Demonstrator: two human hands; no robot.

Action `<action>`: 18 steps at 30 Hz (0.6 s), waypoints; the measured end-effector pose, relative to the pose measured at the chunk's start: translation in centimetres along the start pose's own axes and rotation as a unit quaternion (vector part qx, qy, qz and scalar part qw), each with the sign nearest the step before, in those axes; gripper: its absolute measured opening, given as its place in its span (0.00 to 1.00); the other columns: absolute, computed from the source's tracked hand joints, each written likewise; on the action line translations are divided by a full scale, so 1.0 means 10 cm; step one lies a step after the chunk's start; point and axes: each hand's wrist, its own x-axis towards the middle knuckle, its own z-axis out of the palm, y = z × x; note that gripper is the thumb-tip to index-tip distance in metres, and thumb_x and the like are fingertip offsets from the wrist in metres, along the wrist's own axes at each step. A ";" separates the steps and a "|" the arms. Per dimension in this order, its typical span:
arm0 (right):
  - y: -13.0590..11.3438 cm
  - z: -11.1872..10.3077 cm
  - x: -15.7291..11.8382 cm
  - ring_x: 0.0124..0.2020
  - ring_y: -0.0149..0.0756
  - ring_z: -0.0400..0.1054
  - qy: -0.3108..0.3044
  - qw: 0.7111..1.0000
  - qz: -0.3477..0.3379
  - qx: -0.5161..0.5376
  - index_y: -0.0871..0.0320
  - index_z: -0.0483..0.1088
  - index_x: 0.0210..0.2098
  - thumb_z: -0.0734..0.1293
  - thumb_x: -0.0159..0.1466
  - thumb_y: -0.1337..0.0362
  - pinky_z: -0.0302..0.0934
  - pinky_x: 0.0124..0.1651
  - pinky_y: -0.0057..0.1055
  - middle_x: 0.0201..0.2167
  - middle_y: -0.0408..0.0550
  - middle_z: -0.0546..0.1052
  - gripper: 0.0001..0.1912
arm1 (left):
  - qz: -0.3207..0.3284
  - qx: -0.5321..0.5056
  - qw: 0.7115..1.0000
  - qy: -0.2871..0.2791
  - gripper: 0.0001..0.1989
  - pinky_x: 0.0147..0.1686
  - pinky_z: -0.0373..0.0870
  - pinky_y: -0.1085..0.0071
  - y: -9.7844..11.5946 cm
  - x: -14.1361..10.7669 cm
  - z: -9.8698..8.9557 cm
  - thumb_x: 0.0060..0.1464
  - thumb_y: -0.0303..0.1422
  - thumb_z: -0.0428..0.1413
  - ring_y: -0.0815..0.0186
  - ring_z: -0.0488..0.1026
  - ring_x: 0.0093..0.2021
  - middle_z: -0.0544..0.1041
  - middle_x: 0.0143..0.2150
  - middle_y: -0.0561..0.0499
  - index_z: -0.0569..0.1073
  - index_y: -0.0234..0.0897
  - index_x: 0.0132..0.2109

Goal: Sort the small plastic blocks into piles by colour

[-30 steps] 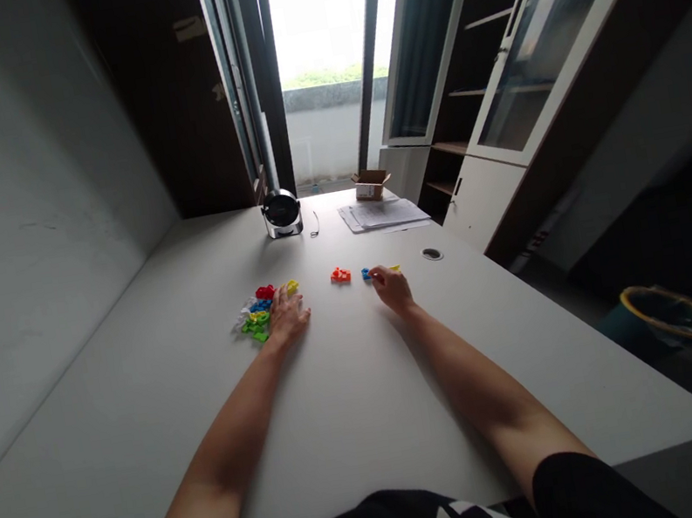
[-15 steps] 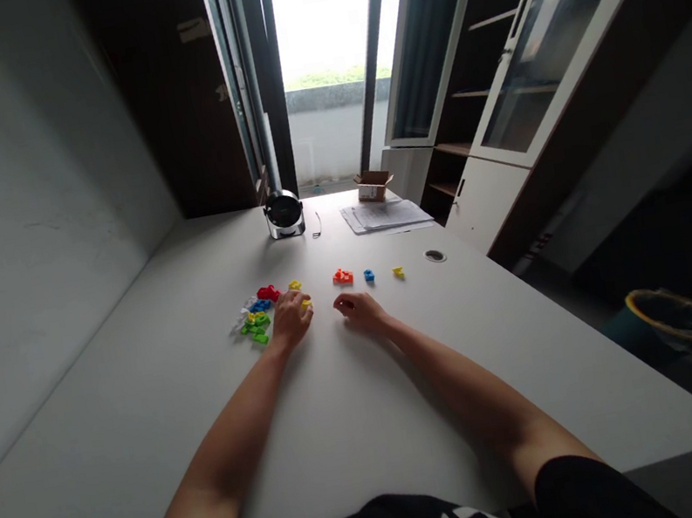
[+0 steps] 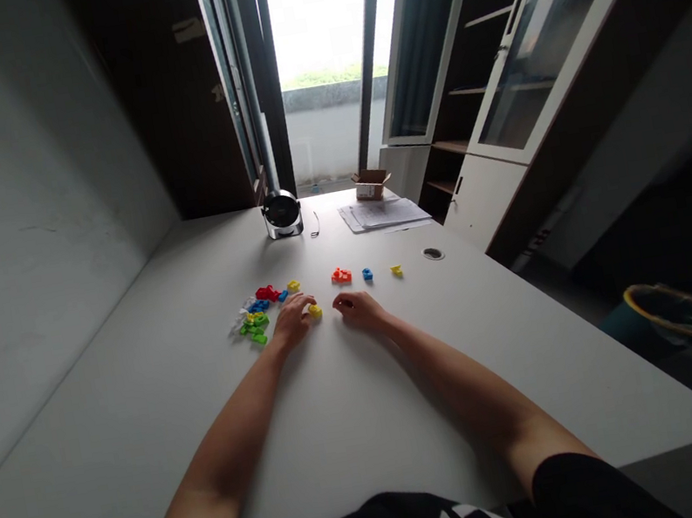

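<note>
Several small plastic bricks lie on the white table in front of me. A yellow brick sits between my hands, right at the fingertips of my left hand. That hand rests on the table and holds nothing. To its left is a loose heap of red, blue, white and green bricks. My right hand lies lightly curled and empty, nearest an orange brick. Farther right are a blue brick and a yellow brick.
A small round fan and a cable stand at the far edge, beside papers and an open cardboard box. The table has a round grommet. A wall runs along the left; glass-fronted cabinets stand at right.
The yellow brick has moved right and toward me, from under my left fingers to just past them. My hands have barely moved, and a small blue brick now shows above my left hand.
</note>
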 end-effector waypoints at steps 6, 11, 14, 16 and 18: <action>0.02 0.01 0.00 0.26 0.31 0.65 0.000 1.000 0.001 -0.002 0.55 0.80 0.39 0.66 0.64 0.62 0.57 0.35 0.28 0.28 0.43 0.79 0.11 | 0.003 0.014 1.000 -0.017 0.18 0.57 0.69 0.58 0.02 -0.01 -0.03 0.52 0.23 0.56 0.56 0.71 0.55 0.80 0.49 0.49 0.77 0.43 0.49; -0.02 -0.01 -0.01 0.26 0.31 0.64 0.001 1.000 -0.001 -0.008 0.56 0.80 0.39 0.66 0.64 0.62 0.56 0.34 0.27 0.26 0.44 0.79 0.11 | 0.002 0.038 0.999 -0.035 0.15 0.55 0.68 0.59 0.06 -0.01 -0.04 0.54 0.28 0.59 0.55 0.71 0.51 0.79 0.48 0.48 0.78 0.43 0.49; -0.04 -0.02 -0.01 0.26 0.31 0.64 0.002 1.000 0.000 -0.011 0.56 0.80 0.39 0.65 0.64 0.62 0.56 0.34 0.27 0.26 0.44 0.79 0.11 | 0.004 0.046 0.998 -0.039 0.15 0.55 0.68 0.59 0.06 -0.01 -0.04 0.55 0.30 0.59 0.55 0.70 0.51 0.78 0.48 0.47 0.78 0.43 0.50; -0.05 -0.02 -0.02 0.26 0.31 0.65 0.003 1.000 0.000 -0.010 0.56 0.80 0.39 0.65 0.65 0.61 0.56 0.34 0.27 0.26 0.43 0.79 0.11 | 0.005 0.050 0.998 -0.040 0.14 0.55 0.67 0.59 0.07 -0.01 -0.04 0.55 0.31 0.59 0.55 0.70 0.51 0.78 0.48 0.47 0.78 0.43 0.49; -0.05 -0.02 -0.02 0.26 0.31 0.65 0.002 1.000 0.002 -0.009 0.56 0.80 0.39 0.65 0.65 0.61 0.57 0.34 0.27 0.27 0.44 0.79 0.11 | 0.003 0.051 0.998 -0.037 0.11 0.55 0.68 0.59 0.07 -0.01 -0.04 0.55 0.31 0.59 0.55 0.70 0.51 0.78 0.47 0.47 0.78 0.43 0.47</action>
